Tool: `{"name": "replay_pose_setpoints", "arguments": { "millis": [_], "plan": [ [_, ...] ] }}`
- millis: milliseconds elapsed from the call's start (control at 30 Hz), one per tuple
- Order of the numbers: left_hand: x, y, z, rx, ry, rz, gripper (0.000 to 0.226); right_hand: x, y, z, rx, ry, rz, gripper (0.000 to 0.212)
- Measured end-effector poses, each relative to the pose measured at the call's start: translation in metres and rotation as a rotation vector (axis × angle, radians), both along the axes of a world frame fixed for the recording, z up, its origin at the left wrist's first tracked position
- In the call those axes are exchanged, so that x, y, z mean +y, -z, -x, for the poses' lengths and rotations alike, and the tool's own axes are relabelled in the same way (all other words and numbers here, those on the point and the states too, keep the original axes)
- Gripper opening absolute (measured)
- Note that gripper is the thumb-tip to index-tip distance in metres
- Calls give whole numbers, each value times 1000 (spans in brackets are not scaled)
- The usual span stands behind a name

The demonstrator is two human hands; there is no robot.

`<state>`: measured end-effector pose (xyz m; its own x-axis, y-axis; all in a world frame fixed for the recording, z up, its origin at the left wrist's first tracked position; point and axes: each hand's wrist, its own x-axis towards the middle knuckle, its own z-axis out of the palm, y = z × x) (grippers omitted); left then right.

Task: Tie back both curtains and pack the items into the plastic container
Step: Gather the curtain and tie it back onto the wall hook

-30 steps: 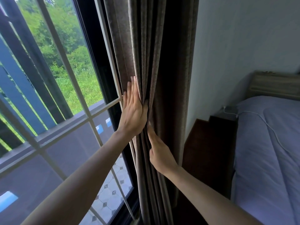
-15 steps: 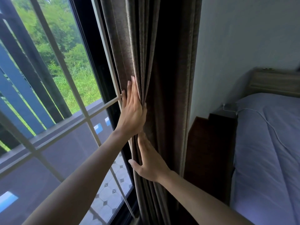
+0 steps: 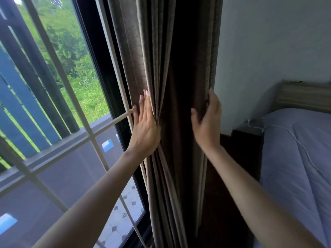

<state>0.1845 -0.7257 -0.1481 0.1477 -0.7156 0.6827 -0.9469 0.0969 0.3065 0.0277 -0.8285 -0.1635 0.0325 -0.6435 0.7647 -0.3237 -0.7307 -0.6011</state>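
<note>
Curtain: the brown curtain (image 3: 170, 86) hangs bunched into a column of folds between the two hands, just right of the window and left of the wall.
Left hand: the left hand (image 3: 146, 127) lies flat against the curtain's window-side edge, fingers straight and together pointing up, thumb tucked into a fold; it presses the cloth and grips nothing.
Right hand: the right hand (image 3: 207, 120) cups the curtain's wall-side edge, fingers curled round behind the outer fold and thumb spread wide in front; whether the fingers pinch the cloth shut cannot be told.
Window: the window (image 3: 62, 122) with its pale bars lies left of the left hand, the little finger near a crossbar.
Wall: the white wall (image 3: 268, 51) rises just right of the right hand.
Bed: the bed (image 3: 295, 158) with a grey cover lies to the right of the right forearm, well apart from the curtain.
Cable: a white cable (image 3: 304, 151) trails across the bed cover.
</note>
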Motion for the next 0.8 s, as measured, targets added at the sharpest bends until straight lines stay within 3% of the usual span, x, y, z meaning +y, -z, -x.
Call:
{"name": "replay_pose_setpoints", "arguments": {
  "millis": [100,267,433,600,800],
  "plan": [
    [-4,1,4,4,-30,-1,77,-19,-11,3,74,-72,-161,69],
    [-7,2,9,-16,-66,12,66,-19,8,-1,135,-172,-195,61],
    [-11,4,16,-43,-92,114,73,10,48,-3,234,-402,-220,66],
    [-15,7,16,-187,-67,206,86,28,78,3,288,-411,-161,72],
    [-15,5,20,-224,-106,116,80,36,102,-1,333,-391,-43,85]
  ]
}}
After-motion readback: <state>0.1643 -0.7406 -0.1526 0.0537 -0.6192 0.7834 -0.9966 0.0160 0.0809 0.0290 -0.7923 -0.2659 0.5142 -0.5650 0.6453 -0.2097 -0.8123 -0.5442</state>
